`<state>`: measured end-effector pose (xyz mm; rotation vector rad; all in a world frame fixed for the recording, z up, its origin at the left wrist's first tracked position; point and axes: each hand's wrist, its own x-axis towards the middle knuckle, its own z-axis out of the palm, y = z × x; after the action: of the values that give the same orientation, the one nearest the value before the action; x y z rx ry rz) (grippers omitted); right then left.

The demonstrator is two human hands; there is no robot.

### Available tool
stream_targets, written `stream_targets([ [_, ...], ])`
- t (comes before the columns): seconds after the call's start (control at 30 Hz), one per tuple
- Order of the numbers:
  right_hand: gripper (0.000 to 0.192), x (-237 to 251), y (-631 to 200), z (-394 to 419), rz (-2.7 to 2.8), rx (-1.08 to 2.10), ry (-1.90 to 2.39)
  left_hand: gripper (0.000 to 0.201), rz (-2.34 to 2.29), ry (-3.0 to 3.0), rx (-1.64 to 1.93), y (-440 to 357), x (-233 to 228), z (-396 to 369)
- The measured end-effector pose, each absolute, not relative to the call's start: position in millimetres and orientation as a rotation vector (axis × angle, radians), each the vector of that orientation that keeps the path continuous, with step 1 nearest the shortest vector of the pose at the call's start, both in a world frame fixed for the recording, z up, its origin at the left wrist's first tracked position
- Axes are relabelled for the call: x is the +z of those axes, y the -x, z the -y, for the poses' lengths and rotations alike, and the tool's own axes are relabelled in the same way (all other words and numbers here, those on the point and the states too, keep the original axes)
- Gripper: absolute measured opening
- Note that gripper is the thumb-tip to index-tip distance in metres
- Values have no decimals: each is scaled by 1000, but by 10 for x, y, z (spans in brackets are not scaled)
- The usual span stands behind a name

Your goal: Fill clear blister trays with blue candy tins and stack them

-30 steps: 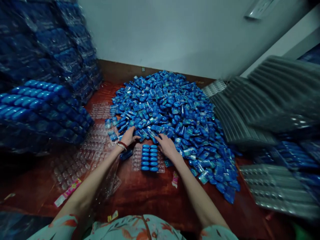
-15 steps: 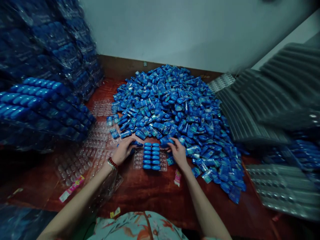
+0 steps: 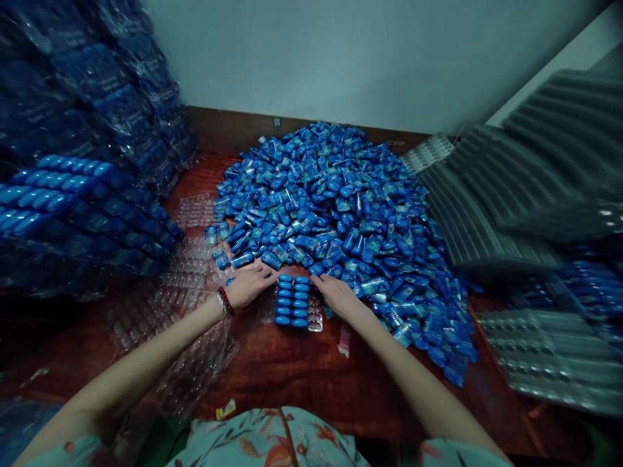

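Observation:
A clear blister tray [image 3: 315, 320] lies on the red-brown table [image 3: 292, 370] just in front of a big pile of small blue wrapped pieces [image 3: 341, 214]. Two columns of blue pieces [image 3: 292, 301] fill the tray's middle. My left hand [image 3: 248, 285], with a bead bracelet at the wrist, rests on the tray's left side, fingertips at its top left corner. My right hand [image 3: 335, 295] lies palm down over the tray's right side, fingertips at its top edge. Whether either hand has a piece under its fingers is hidden.
Empty clear trays [image 3: 189, 285] are spread on the left. Filled, wrapped trays are stacked high at the left [image 3: 73, 194]. Grey stacks of trays [image 3: 525, 194] stand at the right, more filled trays [image 3: 549, 357] in front. A pink wrapper [image 3: 344, 340] lies near the tray.
Both hands reached into the pile, each came back with a blue piece, and have now come down onto the top of the tray. The blue pieces are no longer visible in the fingers.

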<state>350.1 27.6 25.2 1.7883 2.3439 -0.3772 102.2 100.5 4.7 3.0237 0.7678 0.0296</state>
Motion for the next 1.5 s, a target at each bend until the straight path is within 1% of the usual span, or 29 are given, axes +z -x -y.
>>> stream_targets([
  [0.13,42,367,-3387,-394,-2283,-366,-1711,19,-739,-3012,-203,-1191,147,-992],
  [0.27,35,365,-3456,-367,-2352,-407,-1754,22,-828,-2969,-187,-1252,174,-945],
  [0.33,33,333,-3612,-280,-2455,-468,-1885,25,-918,-2936,-57,-1167,158,-932],
  [0.43,27,244,-3932,-55,-2506,-523,-2332,34,-1158,-2718,329,-902,79,-903],
  [0.5,23,166,-4095,115,-2373,-528,-2591,30,-1327,-2501,522,-708,-4,-865],
  [0.53,23,127,-4135,187,-2286,-517,-2668,28,-1401,-2411,553,-629,-48,-839],
  [0.63,25,36,-4066,288,-2096,-338,-2752,22,-1556,-2322,403,-523,-152,-746],
  [0.7,28,8,-3913,258,-2070,-171,-2646,18,-1601,-2370,231,-541,-180,-682],
  [0.73,31,3,-3828,225,-2067,-109,-2558,20,-1612,-2404,156,-561,-181,-654],
  [0.8,34,4,-3676,148,-2056,-39,-2395,31,-1630,-2463,53,-596,-168,-611],
  [0.87,30,11,-3583,87,-2047,-21,-2308,38,-1660,-2494,1,-613,-153,-586],
  [0.9,27,16,-3565,68,-2051,-34,-2288,39,-1670,-2500,-17,-615,-153,-579],
  [0.97,27,27,-3594,58,-2055,-116,-2291,36,-1695,-2485,-41,-611,-178,-574],
  [1.03,31,35,-3691,83,-2060,-244,-2382,30,-1721,-2463,9,-596,-232,-574],
  [1.13,35,6,-3852,166,-2126,-483,-2727,20,-1698,-2434,254,-550,-331,-577],
  [1.2,36,-65,-3880,225,-2165,-826,-2975,17,-1621,-2344,441,-515,-365,-578],
  [1.27,35,-170,-3816,265,-2176,-1252,-3090,18,-1542,-2211,593,-493,-343,-576],
  [1.3,33,-225,-3760,276,-2196,-1384,-3099,19,-1508,-2158,654,-492,-309,-574],
  [1.33,31,-272,-3696,281,-2249,-1410,-3089,20,-1477,-2128,701,-499,-261,-570],
  [1.37,28,-307,-3633,282,-2338,-1334,-3057,21,-1443,-2120,734,-513,-205,-565],
  [1.4,25,-324,-3577,279,-2445,-1194,-2998,22,-1405,-2131,756,-535,-146,-557],
  [1.5,24,-259,-3481,250,-2699,-778,-2639,21,-1262,-2208,738,-632,-13,-524],
])
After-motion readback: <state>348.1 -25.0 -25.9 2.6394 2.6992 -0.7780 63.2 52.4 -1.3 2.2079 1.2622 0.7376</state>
